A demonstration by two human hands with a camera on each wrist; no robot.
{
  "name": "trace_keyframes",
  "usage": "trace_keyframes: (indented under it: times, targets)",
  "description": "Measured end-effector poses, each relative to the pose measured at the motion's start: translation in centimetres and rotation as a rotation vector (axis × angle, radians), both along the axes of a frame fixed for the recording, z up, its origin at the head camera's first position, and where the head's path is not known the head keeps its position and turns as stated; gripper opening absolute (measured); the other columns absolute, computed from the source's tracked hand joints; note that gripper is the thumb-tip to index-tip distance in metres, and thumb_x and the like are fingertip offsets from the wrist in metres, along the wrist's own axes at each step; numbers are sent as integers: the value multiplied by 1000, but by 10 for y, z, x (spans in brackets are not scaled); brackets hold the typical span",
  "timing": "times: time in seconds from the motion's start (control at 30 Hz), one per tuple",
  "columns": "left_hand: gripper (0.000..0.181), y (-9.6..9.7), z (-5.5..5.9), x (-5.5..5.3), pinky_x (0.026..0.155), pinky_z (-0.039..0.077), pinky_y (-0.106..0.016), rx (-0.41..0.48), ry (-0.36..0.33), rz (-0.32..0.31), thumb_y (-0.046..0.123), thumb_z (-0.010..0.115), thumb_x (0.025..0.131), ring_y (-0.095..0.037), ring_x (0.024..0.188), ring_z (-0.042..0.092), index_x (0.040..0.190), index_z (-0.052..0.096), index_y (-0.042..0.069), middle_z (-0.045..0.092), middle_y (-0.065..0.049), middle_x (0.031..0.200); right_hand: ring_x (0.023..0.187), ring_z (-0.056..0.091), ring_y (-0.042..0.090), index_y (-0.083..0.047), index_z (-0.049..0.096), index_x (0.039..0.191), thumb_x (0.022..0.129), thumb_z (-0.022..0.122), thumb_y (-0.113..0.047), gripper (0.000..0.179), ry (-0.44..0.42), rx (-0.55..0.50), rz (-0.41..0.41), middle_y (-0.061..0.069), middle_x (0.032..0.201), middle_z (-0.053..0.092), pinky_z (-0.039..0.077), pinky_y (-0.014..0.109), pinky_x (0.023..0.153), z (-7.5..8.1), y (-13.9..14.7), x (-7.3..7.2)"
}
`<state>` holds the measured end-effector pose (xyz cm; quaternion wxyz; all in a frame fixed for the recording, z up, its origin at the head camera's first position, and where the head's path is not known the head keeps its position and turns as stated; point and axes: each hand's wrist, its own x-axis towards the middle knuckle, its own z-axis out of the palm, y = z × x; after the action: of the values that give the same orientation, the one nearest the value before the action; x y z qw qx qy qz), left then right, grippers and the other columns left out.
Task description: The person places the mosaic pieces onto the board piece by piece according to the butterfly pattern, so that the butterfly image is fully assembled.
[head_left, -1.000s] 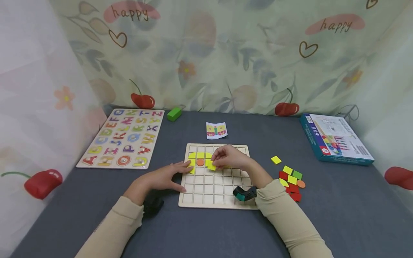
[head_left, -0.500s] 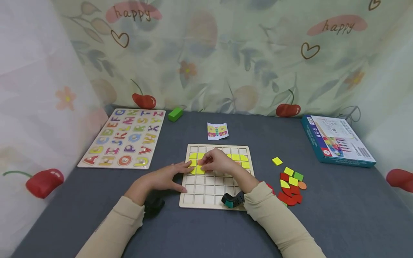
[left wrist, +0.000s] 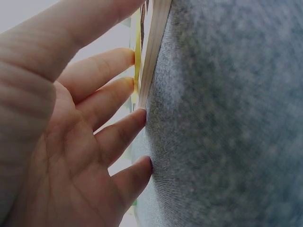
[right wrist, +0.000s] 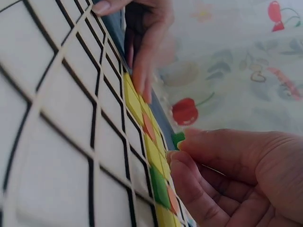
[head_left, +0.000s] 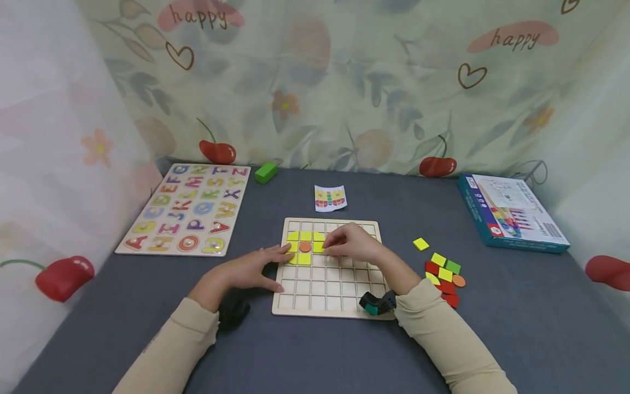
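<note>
A wooden grid board (head_left: pixel 325 303) lies flat on the dark cloth, with yellow tiles (head_left: pixel 305 259) around an orange disc (head_left: pixel 305 247) at its upper left. My left hand (head_left: pixel 248 269) rests at the board's left edge, fingers extended; two fingertips touch a yellow tile (left wrist: pixel 137 56) in the left wrist view. Above the upper middle cells, my right hand (head_left: pixel 354 243) has curled fingers, with thumb and index finger close together. A sliver of yellow tile (right wrist: pixel 180 145) shows at its thumb tip in the right wrist view. This hand covers the board's upper right pieces.
A small butterfly pattern card (head_left: pixel 330 198) lies behind the board. Loose red, yellow, green and orange pieces (head_left: pixel 445 274) are right of it. An alphabet board (head_left: pixel 184 210) is at left, a green block (head_left: pixel 266 173) at back, and a flat box (head_left: pixel 514 213) at right.
My right hand moved left and set a yellow tile below the orange disc, then drew back to the right. The left hand stays at the board's edge.
</note>
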<state>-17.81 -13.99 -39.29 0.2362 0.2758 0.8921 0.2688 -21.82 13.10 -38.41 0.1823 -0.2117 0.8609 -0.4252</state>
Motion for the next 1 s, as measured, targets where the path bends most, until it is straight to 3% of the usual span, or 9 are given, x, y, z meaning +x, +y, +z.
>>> trace_keyframes:
  times: [0.3,0.6,0.73,0.97,1.0]
  targets:
    - [78,0,0,2,116,9,-54,-3,-12,17,34,74,78,-30,145,10,145,36,17,20,-2,156,79,64,19,1,68,105,86,67,-20,28,-53,-47,-189,12,95,70,55,30,75,2,61,-1]
    - [78,-1,-1,1,117,9,-54,8,-4,11,34,74,78,-28,145,10,144,36,17,21,-2,156,90,63,19,-1,63,117,88,64,-34,44,-38,18,-347,15,112,65,52,40,90,11,119,6]
    - [78,0,-1,1,116,9,-54,15,-1,8,34,74,78,-27,145,11,144,37,16,21,-3,156,92,64,15,-1,59,122,87,63,-42,54,-53,-5,-408,11,114,63,52,35,90,8,148,7]
    - [79,-1,-1,0,116,9,-54,22,11,2,34,75,78,-27,145,11,144,37,15,21,-3,156,88,59,3,1,52,130,86,62,-43,63,-87,-56,-483,-12,101,60,51,16,80,-3,184,5]
    - [79,-1,-2,0,116,8,-54,24,14,1,34,75,78,-27,145,11,144,37,15,21,-3,156,88,58,2,1,51,130,87,62,-42,62,-81,-52,-489,-9,104,61,51,15,79,-5,188,5]
